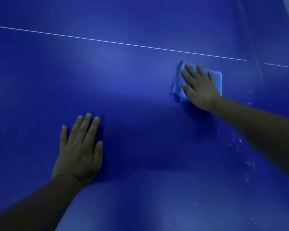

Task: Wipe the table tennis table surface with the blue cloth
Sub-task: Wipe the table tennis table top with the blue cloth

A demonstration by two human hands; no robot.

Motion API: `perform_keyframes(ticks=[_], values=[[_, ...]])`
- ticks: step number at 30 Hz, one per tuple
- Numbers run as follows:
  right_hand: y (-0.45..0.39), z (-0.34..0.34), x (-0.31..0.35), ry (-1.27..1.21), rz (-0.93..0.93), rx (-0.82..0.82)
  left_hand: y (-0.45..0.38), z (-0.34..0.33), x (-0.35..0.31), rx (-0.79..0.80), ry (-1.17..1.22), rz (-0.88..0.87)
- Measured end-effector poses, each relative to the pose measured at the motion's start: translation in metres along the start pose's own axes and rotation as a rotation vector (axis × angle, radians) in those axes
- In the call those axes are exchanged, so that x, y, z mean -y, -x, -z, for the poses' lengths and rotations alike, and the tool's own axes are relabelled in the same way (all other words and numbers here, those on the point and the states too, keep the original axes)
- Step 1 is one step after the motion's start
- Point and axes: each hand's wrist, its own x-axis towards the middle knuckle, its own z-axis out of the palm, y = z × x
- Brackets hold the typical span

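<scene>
The blue table tennis table surface (pixel 132 90) fills the view. A folded light-blue cloth (pixel 217 79) lies on it at the right, under my right hand (pixel 198 85), which presses flat on the cloth with straight, spread fingers. The cloth's left edge looks blurred. My left hand (pixel 80 150) rests flat on the bare table at the lower left, fingers straight, holding nothing.
A thin white line (pixel 117 42) crosses the table beyond both hands. White specks and smears (pixel 247 162) dot the surface at the right, below my right forearm. A seam or net shadow (pixel 255 52) runs down the far right.
</scene>
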Motion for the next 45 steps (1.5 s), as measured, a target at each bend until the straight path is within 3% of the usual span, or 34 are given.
perform_keyframes(ticks=[2,4,8,10,12,17,19,21,25,29,31,32,34,37,39,40,42,45], values=[[-0.035,0.007,0.026,0.009,-0.030,-0.014,0.002,-0.001,0.000,-0.026,0.028,0.018],[-0.032,0.001,0.069,0.048,0.116,0.002,0.002,-0.002,0.001,-0.034,0.024,0.025],[0.082,-0.021,0.113,0.035,0.868,-0.009,0.000,-0.001,0.000,-0.017,0.008,0.032],[0.099,-0.016,0.095,0.041,1.076,0.079,0.000,0.000,-0.001,-0.012,-0.008,0.018],[0.059,-0.016,0.061,0.057,0.953,0.025,0.001,0.000,0.000,-0.002,-0.003,0.022],[-0.042,-0.004,-0.049,-0.017,-0.294,-0.153,0.000,0.000,-0.002,-0.003,-0.022,0.014],[-0.053,0.001,-0.052,-0.067,-0.477,-0.108,0.001,0.000,-0.001,-0.005,-0.029,0.010],[-0.067,0.007,-0.027,-0.047,-0.371,-0.086,0.001,-0.001,0.000,-0.005,-0.033,0.007],[-0.073,0.005,0.054,0.027,0.176,-0.015,0.000,-0.002,0.000,-0.001,-0.027,0.012],[0.067,-0.013,0.105,0.053,0.967,-0.014,0.000,-0.001,0.001,-0.008,-0.027,0.012],[0.132,-0.015,0.094,0.062,1.225,0.112,0.001,-0.001,0.001,-0.006,-0.031,0.006],[0.143,-0.016,0.080,0.073,1.267,0.147,0.001,-0.002,0.000,-0.002,-0.030,0.008],[0.126,-0.021,0.050,0.110,1.085,0.077,0.001,-0.002,0.000,0.006,-0.014,0.017],[0.071,-0.017,0.019,0.021,0.291,-0.029,0.000,-0.002,0.002,0.002,0.013,0.014],[0.057,-0.012,0.022,-0.032,-0.054,-0.054,-0.001,0.000,0.002,-0.004,0.052,0.031],[0.058,-0.013,0.032,-0.042,-0.129,-0.057,-0.002,0.002,0.002,-0.007,0.086,0.042],[0.083,-0.019,0.069,-0.029,-0.083,-0.064,-0.001,0.005,0.000,-0.014,0.206,0.064],[0.179,-0.037,0.130,-0.015,0.407,-0.071,0.028,0.016,0.011,-0.047,0.315,0.143]])
